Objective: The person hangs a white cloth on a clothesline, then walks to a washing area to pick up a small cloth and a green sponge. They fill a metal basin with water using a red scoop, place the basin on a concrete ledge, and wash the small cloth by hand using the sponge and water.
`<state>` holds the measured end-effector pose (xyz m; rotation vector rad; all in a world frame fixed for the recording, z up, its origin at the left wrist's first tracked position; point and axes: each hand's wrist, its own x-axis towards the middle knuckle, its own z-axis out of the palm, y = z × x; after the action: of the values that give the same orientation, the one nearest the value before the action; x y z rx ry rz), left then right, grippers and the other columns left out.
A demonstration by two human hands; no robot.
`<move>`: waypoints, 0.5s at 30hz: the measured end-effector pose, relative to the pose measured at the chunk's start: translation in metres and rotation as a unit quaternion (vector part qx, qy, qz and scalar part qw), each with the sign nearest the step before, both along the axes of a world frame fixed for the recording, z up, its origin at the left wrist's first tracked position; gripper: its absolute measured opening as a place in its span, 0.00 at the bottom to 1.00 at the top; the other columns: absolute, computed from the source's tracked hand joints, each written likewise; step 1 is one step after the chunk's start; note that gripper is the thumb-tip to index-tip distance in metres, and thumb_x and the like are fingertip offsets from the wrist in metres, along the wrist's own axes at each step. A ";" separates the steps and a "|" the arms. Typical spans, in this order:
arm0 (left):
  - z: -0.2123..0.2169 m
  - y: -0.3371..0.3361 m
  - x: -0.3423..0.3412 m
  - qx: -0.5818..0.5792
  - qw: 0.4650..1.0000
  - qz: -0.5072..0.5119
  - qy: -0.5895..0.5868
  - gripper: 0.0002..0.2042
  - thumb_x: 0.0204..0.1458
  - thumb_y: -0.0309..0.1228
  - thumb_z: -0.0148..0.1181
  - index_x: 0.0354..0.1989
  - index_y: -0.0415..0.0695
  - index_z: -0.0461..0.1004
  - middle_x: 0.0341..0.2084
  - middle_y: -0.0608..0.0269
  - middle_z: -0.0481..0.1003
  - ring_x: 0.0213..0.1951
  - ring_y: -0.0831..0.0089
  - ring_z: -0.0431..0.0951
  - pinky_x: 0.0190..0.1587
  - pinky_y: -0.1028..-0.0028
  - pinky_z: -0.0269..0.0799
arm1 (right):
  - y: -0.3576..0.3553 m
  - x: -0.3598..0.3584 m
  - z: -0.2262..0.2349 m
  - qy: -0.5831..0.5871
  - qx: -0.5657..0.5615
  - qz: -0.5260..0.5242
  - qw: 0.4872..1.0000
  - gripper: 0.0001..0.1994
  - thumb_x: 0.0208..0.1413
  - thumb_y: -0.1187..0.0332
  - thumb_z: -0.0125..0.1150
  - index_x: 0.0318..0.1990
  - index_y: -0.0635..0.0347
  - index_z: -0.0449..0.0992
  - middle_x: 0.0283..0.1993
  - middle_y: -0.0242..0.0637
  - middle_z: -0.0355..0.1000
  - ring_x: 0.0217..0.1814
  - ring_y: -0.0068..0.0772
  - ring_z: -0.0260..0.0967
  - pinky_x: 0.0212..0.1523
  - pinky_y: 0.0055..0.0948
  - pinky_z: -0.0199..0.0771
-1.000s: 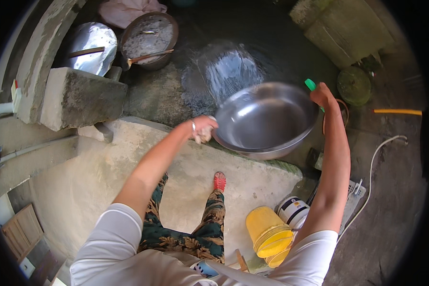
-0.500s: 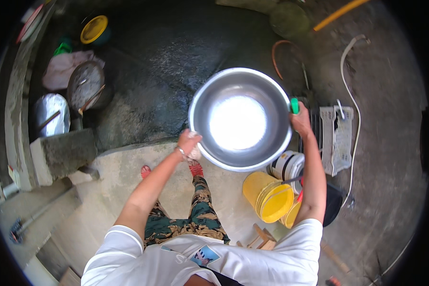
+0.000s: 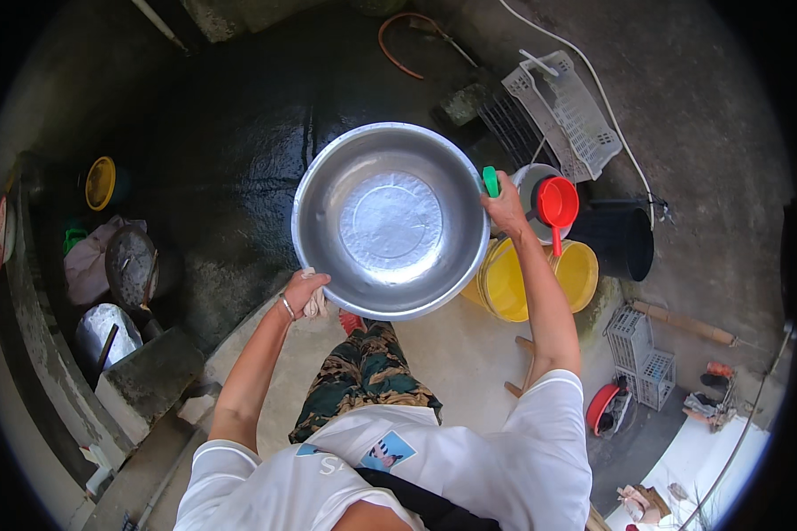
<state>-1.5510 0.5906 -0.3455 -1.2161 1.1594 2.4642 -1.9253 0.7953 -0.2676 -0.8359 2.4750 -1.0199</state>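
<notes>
Both hands on wide, round silver metal basin [image 3: 390,219], mid-frame.
Head view, from where I stand: L hand [image 3: 305,290] clamped on its lower-left rim w/ bunched pale cloth [image 3: 315,306]; R hand [image 3: 505,210] clamped at right rim, also gripping small green plastic piece [image 3: 491,181], kind unclear. To carry it well, I'd say: hold level, grip sides evenly, mind R forearm vs. yellow plastic buckets [image 3: 503,285] right of centre.

White short-sleeved shirt [image 3: 514,442], blue square print [image 3: 388,452] on its front, black strap [image 3: 421,503], green-and-tan patterned trousers [image 3: 361,380], red shoe [image 3: 352,323], pale bracelet [image 3: 287,307] on the left wrist [image 3: 283,313]
</notes>
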 end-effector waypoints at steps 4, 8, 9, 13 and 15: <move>-0.004 0.029 0.008 -0.007 0.998 0.053 0.020 0.08 0.46 0.26 0.54 0.32 0.34 0.71 0.22 0.60 0.73 0.21 0.70 0.75 0.24 0.72 0.73 | 0.025 0.051 0.019 0.142 0.131 -0.107 0.975 0.16 0.42 0.75 0.56 0.41 0.62 0.63 0.38 0.54 0.68 0.42 0.60 0.65 0.41 0.47 0.65; -0.017 0.043 0.015 -0.064 0.997 -0.032 0.002 0.06 0.45 0.26 0.54 0.29 0.35 0.71 0.21 0.61 0.73 0.24 0.72 0.74 0.26 0.72 0.72 | 0.029 0.121 0.034 0.183 0.084 -0.054 0.978 0.17 0.40 0.75 0.57 0.40 0.62 0.63 0.40 0.54 0.67 0.42 0.58 0.66 0.40 0.49 0.65; -0.012 0.050 0.014 -0.068 0.997 -0.030 -0.005 0.06 0.44 0.26 0.55 0.28 0.35 0.71 0.21 0.61 0.73 0.23 0.72 0.74 0.25 0.72 0.71 | 0.031 0.136 0.031 0.163 0.047 -0.037 0.985 0.17 0.40 0.74 0.57 0.41 0.62 0.63 0.40 0.54 0.68 0.42 0.58 0.66 0.40 0.49 0.65; -0.001 0.073 0.008 -0.070 0.997 -0.042 -0.011 0.06 0.43 0.25 0.56 0.28 0.36 0.71 0.21 0.62 0.72 0.22 0.74 0.72 0.23 0.73 0.68 | 0.020 0.186 -0.012 -0.075 0.122 -0.064 0.988 0.21 0.39 0.70 0.59 0.42 0.66 0.61 0.38 0.56 0.68 0.40 0.57 0.68 0.40 0.48 0.67; 0.001 0.084 0.007 -0.061 0.997 -0.035 0.001 0.05 0.43 0.25 0.56 0.27 0.37 0.71 0.20 0.63 0.72 0.22 0.74 0.72 0.23 0.73 0.68 | 0.017 0.206 -0.029 -0.123 0.116 -0.053 0.984 0.22 0.38 0.69 0.60 0.41 0.67 0.61 0.38 0.57 0.68 0.42 0.56 0.68 0.42 0.47 0.68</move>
<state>-1.5441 0.6742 -0.3442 -1.1810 1.3484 2.3758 -1.7193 0.8123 -0.2967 -0.4808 2.3855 -0.7926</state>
